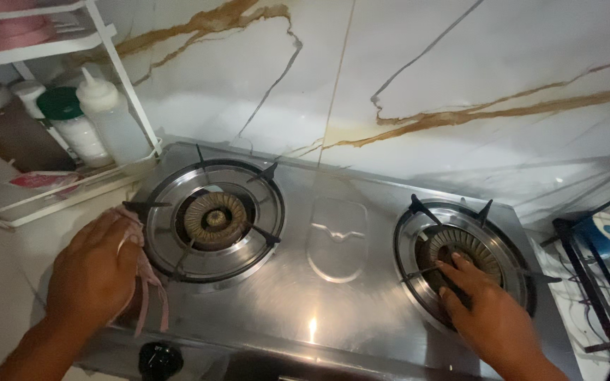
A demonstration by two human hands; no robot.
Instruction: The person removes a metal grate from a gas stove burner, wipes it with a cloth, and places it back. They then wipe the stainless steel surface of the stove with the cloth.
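Nearest us, our left hand (97, 271) presses a pink cloth (142, 282) flat under curled fingers on the steel two-burner gas stove (333, 296), just left of the left burner's ring (214, 219). Our right hand (492, 317) rests spread fingers (457, 271) on the right burner (460, 250). Sauce bottles (111, 116) stand beyond.

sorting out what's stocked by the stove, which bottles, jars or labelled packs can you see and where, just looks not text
Squeeze bottle: in the white rack at upper left, translucent white, pointed nozzle.
Green-lidded jar: left of that bottle, clear, white contents.
Dark bottle: far left of the rack, brown, pale cap.
Red and white pack: lying flat below the jars.
No screens or signs.
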